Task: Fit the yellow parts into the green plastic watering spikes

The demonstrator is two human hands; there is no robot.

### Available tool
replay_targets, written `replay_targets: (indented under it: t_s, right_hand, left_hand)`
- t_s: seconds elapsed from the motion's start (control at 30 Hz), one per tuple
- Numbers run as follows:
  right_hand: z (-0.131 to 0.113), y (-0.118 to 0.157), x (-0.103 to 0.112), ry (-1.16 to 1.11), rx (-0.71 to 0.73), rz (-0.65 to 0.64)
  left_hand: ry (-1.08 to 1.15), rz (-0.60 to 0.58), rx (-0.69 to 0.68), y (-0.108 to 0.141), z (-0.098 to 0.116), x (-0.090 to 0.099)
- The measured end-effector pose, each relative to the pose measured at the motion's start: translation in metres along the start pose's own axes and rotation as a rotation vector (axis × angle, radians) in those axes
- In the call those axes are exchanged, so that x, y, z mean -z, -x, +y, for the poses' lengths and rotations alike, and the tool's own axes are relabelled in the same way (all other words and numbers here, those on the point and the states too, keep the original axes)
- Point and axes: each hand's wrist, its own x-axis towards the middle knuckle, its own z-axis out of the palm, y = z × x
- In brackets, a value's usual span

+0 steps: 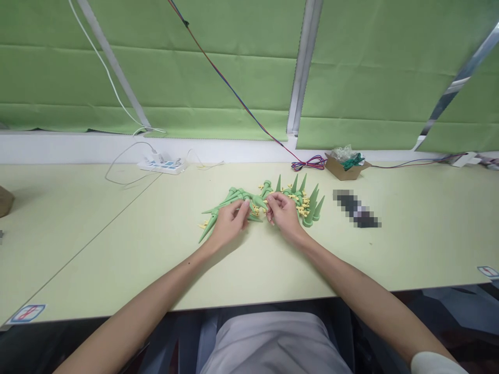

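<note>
Two bare hands work close together at the frame's centre, about a green pointed piece (258, 201) above the table (273, 270). Left hand (229, 224): thumb and fingers nearly closed beside the piece; its hold cannot be told. Right hand (286, 214): thumb and forefinger pinched, apparently on the piece's tip. Green spikes (313, 201) and yellow connectors (302, 211) lie right of centre. The step appears to be fingertip fitting; the next move calls for steady alignment.
</note>
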Motion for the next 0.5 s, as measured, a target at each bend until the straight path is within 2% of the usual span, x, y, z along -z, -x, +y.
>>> replay_targets:
  t_s: [0.2,0.27,0.5]
  right_hand:
    - [-0.0021,0.004,-0.0009,0.075,0.038,-0.087]
    - [-0.0023,0.0055,-0.0011,0.094,0.054,-0.115]
    - [-0.0021,0.0068,-0.0004,0.116,0.068,-0.146]
  left_hand:
    - [0.446,-0.333,0.306,-0.0044,-0.001,-0.002]
    - [0.502,-0.37,0.331,-0.0036,-0.0002,-0.0031]
    - [0.532,-0.387,0.304,-0.0012,0.0018,0.0002]
